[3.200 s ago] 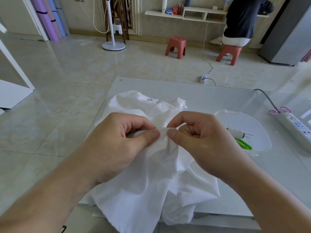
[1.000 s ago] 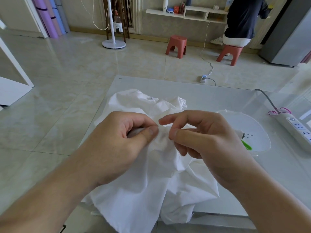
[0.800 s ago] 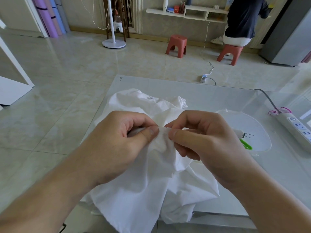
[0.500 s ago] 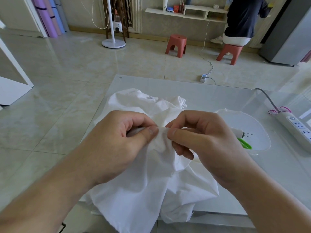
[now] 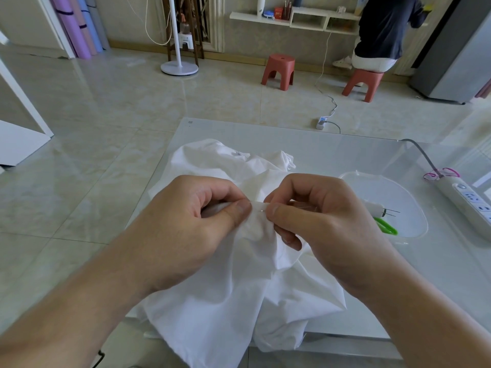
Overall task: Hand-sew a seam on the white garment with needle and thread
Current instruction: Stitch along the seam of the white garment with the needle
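Note:
A crumpled white garment (image 5: 233,293) lies on the white table (image 5: 332,152) and hangs over its near edge. My left hand (image 5: 186,229) pinches a raised fold of the cloth between thumb and forefinger. My right hand (image 5: 318,224) pinches a thin steel needle (image 5: 262,210) between thumb and forefinger, right beside the left thumb. The needle's short visible part points left into the fold. No thread shows clearly.
A clear plastic tray (image 5: 398,192) right of the garment holds a white tool with two pins (image 5: 380,209) and green-handled scissors (image 5: 385,227). A white power strip (image 5: 467,200) lies at the right edge. Two red stools (image 5: 278,70) and a seated person (image 5: 382,30) are across the room.
Both hands stay at the same fold. The right forefinger, stretched out a second ago, has curled back onto the needle, and the needle tip sits a little closer to the left thumb.

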### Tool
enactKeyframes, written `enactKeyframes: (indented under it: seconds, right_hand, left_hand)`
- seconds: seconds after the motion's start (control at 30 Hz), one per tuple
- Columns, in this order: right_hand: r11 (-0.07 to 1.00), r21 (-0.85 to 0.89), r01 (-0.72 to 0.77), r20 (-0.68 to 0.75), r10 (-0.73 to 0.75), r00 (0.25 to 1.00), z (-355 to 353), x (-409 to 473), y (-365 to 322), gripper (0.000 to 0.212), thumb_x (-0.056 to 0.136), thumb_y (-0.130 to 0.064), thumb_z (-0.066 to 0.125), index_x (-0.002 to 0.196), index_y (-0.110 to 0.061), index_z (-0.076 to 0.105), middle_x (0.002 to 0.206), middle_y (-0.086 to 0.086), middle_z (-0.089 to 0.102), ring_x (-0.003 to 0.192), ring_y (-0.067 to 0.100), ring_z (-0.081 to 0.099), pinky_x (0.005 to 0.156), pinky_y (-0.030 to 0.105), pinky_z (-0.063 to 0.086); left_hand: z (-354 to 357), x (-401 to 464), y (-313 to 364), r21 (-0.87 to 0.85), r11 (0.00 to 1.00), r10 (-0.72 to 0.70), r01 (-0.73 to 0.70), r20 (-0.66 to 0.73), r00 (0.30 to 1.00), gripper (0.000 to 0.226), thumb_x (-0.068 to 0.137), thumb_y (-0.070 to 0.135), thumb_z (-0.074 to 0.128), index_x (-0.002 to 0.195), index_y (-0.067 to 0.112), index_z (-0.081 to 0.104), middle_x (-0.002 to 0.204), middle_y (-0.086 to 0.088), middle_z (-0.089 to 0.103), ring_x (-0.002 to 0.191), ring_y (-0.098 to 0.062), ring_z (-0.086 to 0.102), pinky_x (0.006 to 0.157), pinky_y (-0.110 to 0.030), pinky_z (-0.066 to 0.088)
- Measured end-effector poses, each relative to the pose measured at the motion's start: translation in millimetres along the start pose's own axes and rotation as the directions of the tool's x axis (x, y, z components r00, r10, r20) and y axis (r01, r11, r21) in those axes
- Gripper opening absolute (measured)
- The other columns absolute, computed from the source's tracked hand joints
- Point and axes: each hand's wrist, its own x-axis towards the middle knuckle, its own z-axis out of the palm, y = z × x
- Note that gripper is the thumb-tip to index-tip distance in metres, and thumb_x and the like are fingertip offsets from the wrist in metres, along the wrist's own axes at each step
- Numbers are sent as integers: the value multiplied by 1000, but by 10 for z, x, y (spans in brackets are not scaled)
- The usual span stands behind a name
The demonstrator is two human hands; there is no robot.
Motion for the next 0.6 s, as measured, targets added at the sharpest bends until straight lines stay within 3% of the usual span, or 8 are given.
enactKeyframes:
  seconds: [0.2,0.43,0.6]
  right_hand:
    - [1000,-29,-1,-21,0,1000,8,11,17,12,77,-18,67,71,-9,65,82,28,67,58,24,49,60,44,40]
    - [989,-140,38,-40,-44,998,0,-11,32,21,90,-4,72,72,-12,66,80,10,72,57,14,55,59,29,44]
    - [977,-209,45,-58,-58,997,16,-8,26,21,92,-7,74,73,-13,68,80,5,73,69,23,67,64,41,56]
  left_hand:
    - [10,-2,21,-1,1000,-14,14,-7,1000,22,100,27,67,84,28,81,79,8,78,77,-9,74,75,-32,55]
    - [17,-9,41,27,999,-17,18,-6,1000,23,100,28,67,81,28,80,76,9,77,73,-7,73,68,-21,53]
    - [16,-21,55,29,999,-15,15,-4,1000,22,98,31,66,82,27,80,77,8,78,74,-9,73,71,-27,55]
